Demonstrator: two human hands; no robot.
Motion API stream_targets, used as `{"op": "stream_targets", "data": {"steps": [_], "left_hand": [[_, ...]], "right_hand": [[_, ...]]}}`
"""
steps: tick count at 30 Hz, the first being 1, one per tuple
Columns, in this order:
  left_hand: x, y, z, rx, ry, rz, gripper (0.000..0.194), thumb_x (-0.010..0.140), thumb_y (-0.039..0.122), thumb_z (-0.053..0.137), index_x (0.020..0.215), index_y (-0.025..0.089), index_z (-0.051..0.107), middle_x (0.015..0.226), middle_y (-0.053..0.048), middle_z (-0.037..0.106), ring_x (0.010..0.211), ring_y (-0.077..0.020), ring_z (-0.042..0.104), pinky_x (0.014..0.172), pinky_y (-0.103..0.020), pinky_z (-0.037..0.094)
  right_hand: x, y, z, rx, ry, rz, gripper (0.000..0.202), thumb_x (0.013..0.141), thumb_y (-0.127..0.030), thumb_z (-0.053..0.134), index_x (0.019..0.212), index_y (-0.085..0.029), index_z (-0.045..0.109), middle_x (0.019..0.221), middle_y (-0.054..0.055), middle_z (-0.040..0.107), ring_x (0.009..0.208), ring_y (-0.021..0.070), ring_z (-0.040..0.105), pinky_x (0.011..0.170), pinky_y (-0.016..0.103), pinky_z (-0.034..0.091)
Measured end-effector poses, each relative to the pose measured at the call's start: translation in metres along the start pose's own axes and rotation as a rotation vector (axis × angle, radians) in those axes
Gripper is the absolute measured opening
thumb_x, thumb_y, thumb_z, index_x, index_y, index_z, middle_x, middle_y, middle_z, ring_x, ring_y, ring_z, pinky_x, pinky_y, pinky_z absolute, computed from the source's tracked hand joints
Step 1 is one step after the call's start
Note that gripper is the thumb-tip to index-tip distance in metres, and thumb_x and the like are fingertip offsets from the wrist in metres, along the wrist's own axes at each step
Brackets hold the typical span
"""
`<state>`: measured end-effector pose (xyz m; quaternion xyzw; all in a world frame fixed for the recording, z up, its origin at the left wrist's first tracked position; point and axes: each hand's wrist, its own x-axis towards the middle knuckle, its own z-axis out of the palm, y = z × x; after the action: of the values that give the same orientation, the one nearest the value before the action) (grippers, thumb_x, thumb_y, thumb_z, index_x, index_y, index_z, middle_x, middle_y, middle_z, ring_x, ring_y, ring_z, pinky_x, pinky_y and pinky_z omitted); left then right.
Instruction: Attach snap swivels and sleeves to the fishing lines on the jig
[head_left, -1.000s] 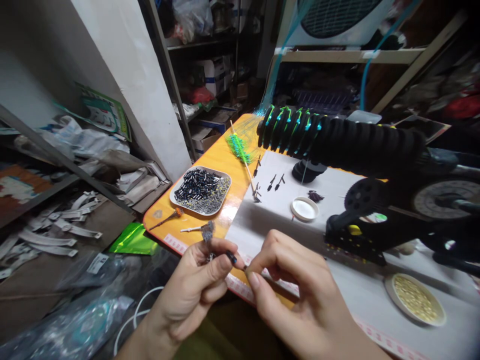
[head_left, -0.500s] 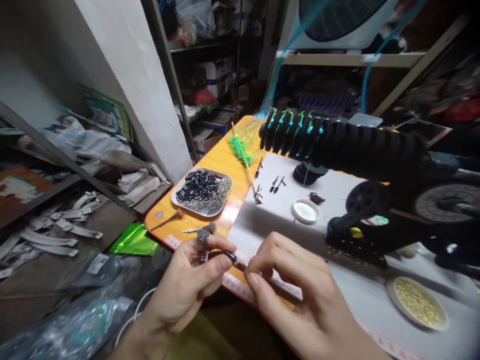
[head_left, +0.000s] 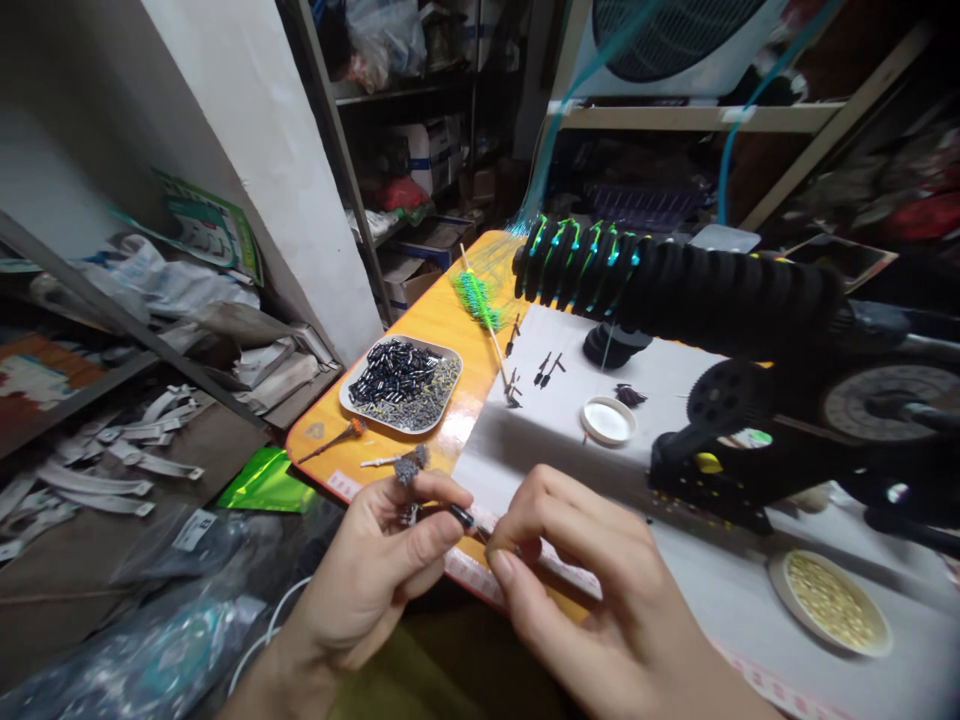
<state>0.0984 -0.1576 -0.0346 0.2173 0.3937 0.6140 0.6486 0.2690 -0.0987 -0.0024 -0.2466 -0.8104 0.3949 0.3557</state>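
Observation:
My left hand pinches a small dark tube between thumb and forefinger. A stick with a grey, bristly or beaded tip rises behind those same fingers; its lower part is mostly hidden. Close to the tube's right end, my right hand is closed in a pinch. Something thin shows between its fingertips and the tube, too small to name. Beyond the left hand stands a white tray holding many dark shiny tubes and smaller grey-yellow pieces.
A black machine with a ridged roller wound in green and blue strands fills the right side. A white dish and a dish of golden pieces sit on the paper. A green bristled stick lies farther back.
Both hands keep almost the same pose and grip. The thin piece between the tube and the right fingertips shows slightly more clearly. The whole view has shifted a little.

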Motion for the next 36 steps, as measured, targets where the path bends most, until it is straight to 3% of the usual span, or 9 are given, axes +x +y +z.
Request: {"op": "stream_targets", "data": {"steps": [4, 12, 18, 23, 25, 27, 29, 31, 36], "left_hand": [[0.001, 0.0, 0.0, -0.005, 0.014, -0.011, 0.014, 0.072, 0.027, 0.087, 0.08, 0.02, 0.078, 0.054, 0.008, 0.04, 0.041, 0.0007, 0.024, 0.039, -0.011, 0.015], [-0.001, -0.001, 0.0, -0.016, 0.015, -0.013, 0.014, 0.072, 0.026, 0.087, 0.08, 0.019, 0.077, 0.062, 0.004, 0.052, 0.04, 0.0031, 0.025, 0.039, -0.011, 0.014], [0.0, -0.001, 0.002, -0.007, 0.003, -0.025, 0.016, 0.071, 0.028, 0.088, 0.079, 0.019, 0.077, 0.057, 0.006, 0.048, 0.04, 0.0024, 0.024, 0.039, -0.011, 0.013], [-0.002, 0.0, 0.002, 0.081, 0.084, -0.002, 0.024, 0.066, 0.034, 0.09, 0.078, 0.018, 0.077, 0.064, 0.004, 0.053, 0.041, 0.0016, 0.026, 0.039, -0.013, 0.017], [-0.002, -0.001, 0.0, 0.213, 0.079, 0.085, 0.02, 0.07, 0.034, 0.088, 0.079, 0.019, 0.078, 0.072, 0.0, 0.06, 0.048, -0.0027, 0.041, 0.044, -0.014, 0.032], [-0.001, -0.003, -0.002, 0.379, 0.047, 0.237, 0.01, 0.076, 0.029, 0.084, 0.081, 0.022, 0.08, 0.078, -0.002, 0.064, 0.066, -0.0101, 0.056, 0.059, -0.018, 0.046], [-0.001, -0.003, -0.003, 0.497, 0.027, 0.378, 0.005, 0.08, 0.023, 0.08, 0.084, 0.026, 0.081, 0.079, -0.002, 0.065, 0.078, -0.0137, 0.061, 0.07, -0.02, 0.049], [-0.001, -0.002, -0.001, 0.561, 0.022, 0.468, 0.012, 0.082, 0.019, 0.078, 0.087, 0.029, 0.081, 0.079, -0.001, 0.065, 0.075, -0.013, 0.061, 0.068, -0.019, 0.049], [-0.006, 0.003, 0.005, 0.723, -0.012, 0.629, 0.025, 0.082, 0.011, 0.076, 0.091, 0.033, 0.082, 0.078, 0.0, 0.069, 0.073, -0.0128, 0.064, 0.07, -0.021, 0.049]], "right_hand": [[0.0, -0.001, 0.001, 0.009, -0.006, 0.002, 0.016, 0.086, -0.009, 0.054, 0.072, -0.017, 0.058, 0.072, 0.002, 0.056, 0.062, 0.011, 0.054, 0.055, 0.023, 0.042], [0.0, 0.0, 0.002, -0.005, -0.002, -0.002, 0.017, 0.085, -0.009, 0.054, 0.071, -0.017, 0.059, 0.071, 0.002, 0.057, 0.063, 0.0114, 0.055, 0.055, 0.023, 0.042], [-0.001, 0.0, 0.001, -0.022, 0.001, -0.002, 0.016, 0.085, -0.009, 0.054, 0.071, -0.017, 0.058, 0.071, 0.002, 0.057, 0.062, 0.0112, 0.054, 0.056, 0.023, 0.042], [-0.002, 0.001, 0.001, -0.006, -0.004, 0.008, 0.017, 0.087, -0.012, 0.054, 0.072, -0.017, 0.06, 0.071, 0.002, 0.057, 0.061, 0.0113, 0.054, 0.054, 0.023, 0.042], [-0.002, 0.004, 0.002, 0.012, 0.012, 0.022, 0.018, 0.091, -0.014, 0.055, 0.075, -0.016, 0.063, 0.072, 0.003, 0.059, 0.062, 0.0116, 0.056, 0.054, 0.023, 0.043], [-0.002, 0.008, 0.003, 0.027, 0.037, 0.019, 0.017, 0.094, -0.016, 0.058, 0.082, -0.015, 0.07, 0.074, 0.004, 0.063, 0.065, 0.0123, 0.06, 0.056, 0.023, 0.045], [-0.001, 0.013, 0.004, 0.051, 0.042, 0.003, 0.014, 0.094, -0.017, 0.062, 0.093, -0.018, 0.076, 0.076, 0.005, 0.068, 0.068, 0.013, 0.063, 0.058, 0.023, 0.047], [-0.001, 0.015, 0.003, 0.096, 0.03, 0.002, 0.016, 0.094, -0.018, 0.064, 0.101, -0.021, 0.078, 0.078, 0.004, 0.072, 0.069, 0.0133, 0.064, 0.06, 0.023, 0.049], [0.002, 0.012, 0.002, 0.19, 0.049, 0.043, 0.011, 0.09, -0.016, 0.068, 0.087, -0.018, 0.079, 0.074, 0.004, 0.075, 0.063, 0.0126, 0.065, 0.056, 0.021, 0.049]]}}
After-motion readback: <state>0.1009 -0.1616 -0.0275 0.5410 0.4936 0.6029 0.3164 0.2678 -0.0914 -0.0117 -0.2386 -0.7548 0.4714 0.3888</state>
